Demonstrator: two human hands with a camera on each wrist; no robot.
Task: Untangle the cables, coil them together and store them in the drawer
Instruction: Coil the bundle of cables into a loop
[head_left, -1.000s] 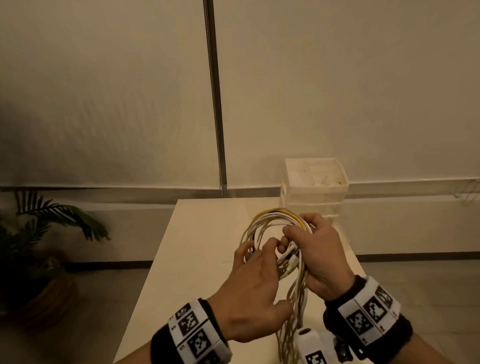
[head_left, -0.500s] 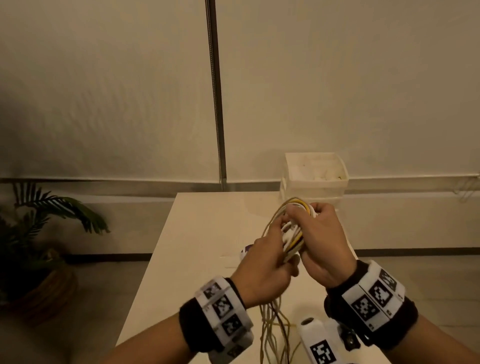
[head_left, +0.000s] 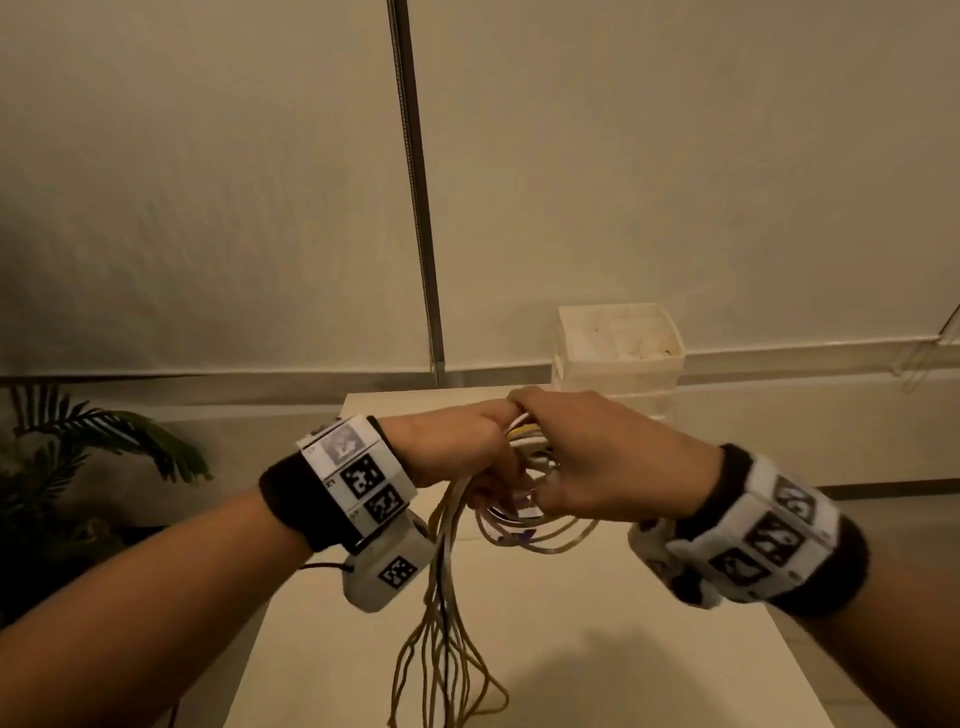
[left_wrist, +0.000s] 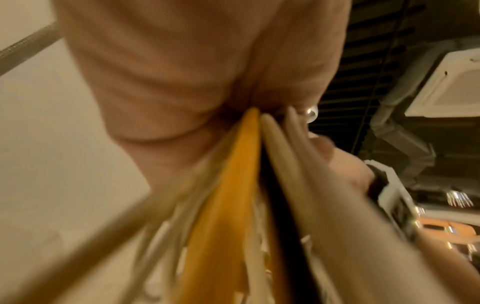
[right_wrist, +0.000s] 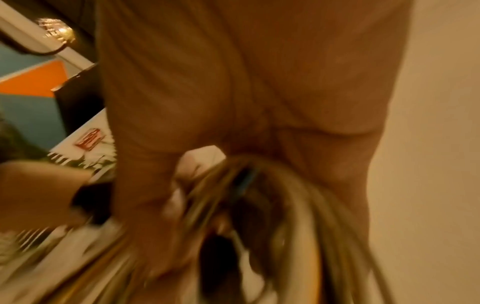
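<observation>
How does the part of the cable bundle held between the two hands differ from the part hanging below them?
The held part of the cable bundle is bunched tight where the left hand and right hand grip it; the hanging part spreads into loose separate strands. A yellow cable shows in the held part; the hanging part looks pale and tan. The held part is lifted above the table; the hanging part droops toward it. Both belong to one bundle.

Mostly cream-white cables (head_left: 447, 613), one orange-yellow strand (left_wrist: 233, 185) (another dark); black wristbands (head_left: 291, 499) with black-and-white square markers; cream table (head_left: 597, 623); green plant (head_left: 130, 436).
</observation>
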